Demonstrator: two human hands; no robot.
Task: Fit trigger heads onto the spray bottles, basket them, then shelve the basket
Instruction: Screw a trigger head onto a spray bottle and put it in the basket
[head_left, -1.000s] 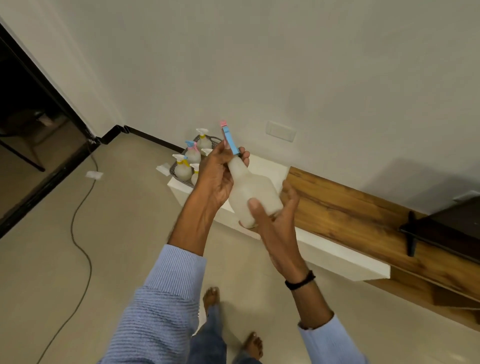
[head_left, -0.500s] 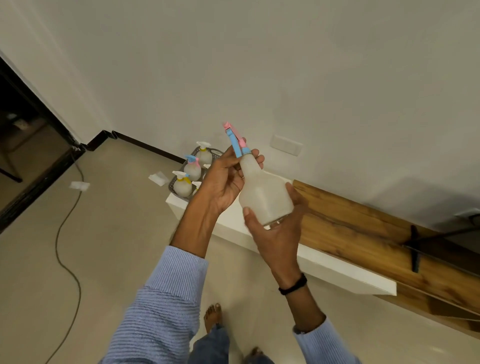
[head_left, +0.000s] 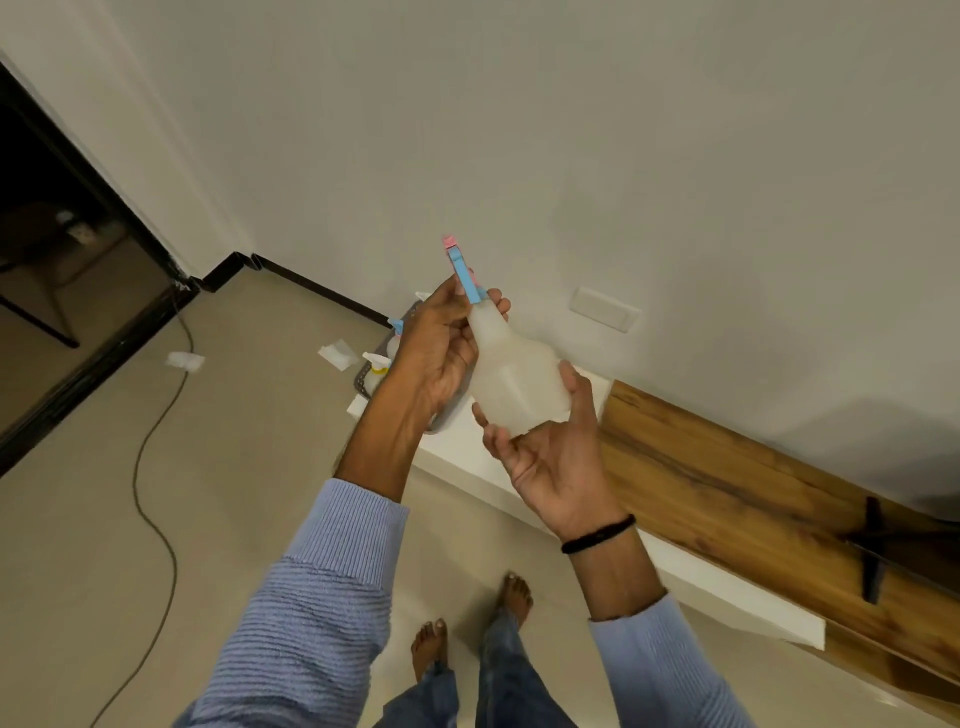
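I hold a frosted white spray bottle (head_left: 514, 382) tilted in front of me. Its blue and pink trigger head (head_left: 464, 274) sits on the neck, pointing up and left. My left hand (head_left: 439, 345) is wrapped around the neck just under the head. My right hand (head_left: 550, 447) cups the bottle's base from below. Behind my left hand, a grey basket (head_left: 363, 375) rests on the left end of a white ledge (head_left: 467, 462). It holds other bottles, and a white and yellow head (head_left: 376, 362) and a blue head (head_left: 397, 326) show; the rest are hidden.
A wooden panel (head_left: 727, 478) with a black bracket (head_left: 872, 551) runs along the wall to the right. A cable (head_left: 156, 467) snakes over the floor at left, near white paper scraps (head_left: 336, 354). A dark doorway (head_left: 47, 249) is far left. My bare feet (head_left: 467, 623) stand below.
The bottle has shifted slightly up and right, and my left hand now covers more of the basket. The camera has tilted, so the basket's bottles are mostly hidden.
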